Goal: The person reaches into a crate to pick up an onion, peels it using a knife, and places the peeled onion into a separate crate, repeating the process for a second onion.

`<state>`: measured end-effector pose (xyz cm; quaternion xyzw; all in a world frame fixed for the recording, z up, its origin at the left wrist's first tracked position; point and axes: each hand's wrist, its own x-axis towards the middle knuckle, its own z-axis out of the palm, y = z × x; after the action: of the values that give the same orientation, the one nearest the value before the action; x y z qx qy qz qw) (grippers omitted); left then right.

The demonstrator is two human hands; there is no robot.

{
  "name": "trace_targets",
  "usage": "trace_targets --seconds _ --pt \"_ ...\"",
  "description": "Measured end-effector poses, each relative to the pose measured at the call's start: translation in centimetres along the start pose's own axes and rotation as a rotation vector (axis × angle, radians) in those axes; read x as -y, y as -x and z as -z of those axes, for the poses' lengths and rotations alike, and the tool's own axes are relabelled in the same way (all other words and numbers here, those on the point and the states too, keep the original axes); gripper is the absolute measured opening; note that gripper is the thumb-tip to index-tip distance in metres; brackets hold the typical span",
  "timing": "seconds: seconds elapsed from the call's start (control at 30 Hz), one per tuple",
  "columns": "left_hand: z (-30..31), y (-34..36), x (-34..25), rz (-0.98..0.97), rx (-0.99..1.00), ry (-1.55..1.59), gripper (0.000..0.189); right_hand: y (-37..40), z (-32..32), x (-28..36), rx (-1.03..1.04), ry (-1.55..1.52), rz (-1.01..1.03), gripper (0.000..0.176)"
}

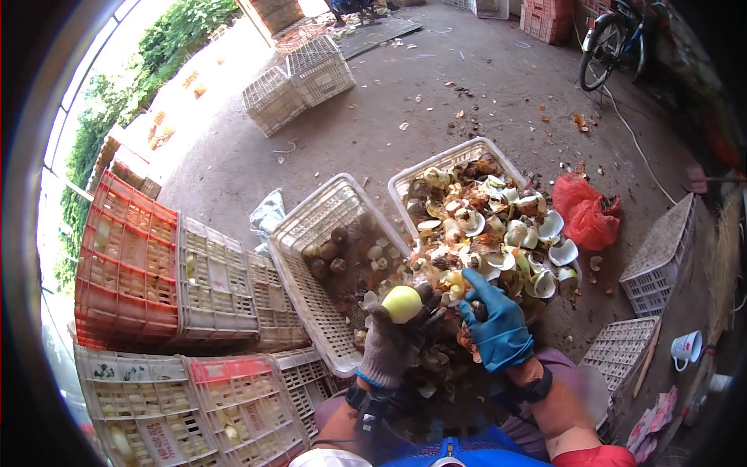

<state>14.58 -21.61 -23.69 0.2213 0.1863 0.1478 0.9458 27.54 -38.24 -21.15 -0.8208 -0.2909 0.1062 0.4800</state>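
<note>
While the peeled onion (402, 304) is gripped by the left hand (384, 346) near the crate's (317, 303) right edge, the right hand (499, 327) is positioned just rightward, fingers part-curled, hold unclear.

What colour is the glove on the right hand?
The glove on the right hand is blue, a bit greenish. It shows best in the head view.

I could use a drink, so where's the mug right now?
In the head view, the mug is near the right edge, on the person's right, just beyond the thin stick beside a pale crate.
</note>
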Motion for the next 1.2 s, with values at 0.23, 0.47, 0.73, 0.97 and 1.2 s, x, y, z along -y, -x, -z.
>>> trace_targets --seconds 0.23,0.47,0.73,0.97,1.2 --pt "1.6 -0.8 -0.3 0.132 -0.146 0.088 0.091 1.0 -1.4 -1.8 0.169 -0.588 -0.315 0.029" --pt "4.7 -3.9 -1.3 0.051 -0.44 0.252 0.059 -0.1 -1.5 -0.2 0.124 -0.286 -0.144 0.017" --pt "-3.6 2.1 -25.9 -0.868 -0.151 0.262 0.05 -0.7 -3.6 0.0 0.202 -0.337 -0.204 0.018" --pt "-10.1 10.8 -36.8 -1.203 -0.121 -0.275 0.034 0.2 -4.3 -1.2 0.354 -0.53 -0.396 0.02" --pt "0.4 5.6 -16.8 -0.304 -0.106 -0.707 0.055 3.2 -0.3 3.9 0.664 -0.537 -0.247 0.027"
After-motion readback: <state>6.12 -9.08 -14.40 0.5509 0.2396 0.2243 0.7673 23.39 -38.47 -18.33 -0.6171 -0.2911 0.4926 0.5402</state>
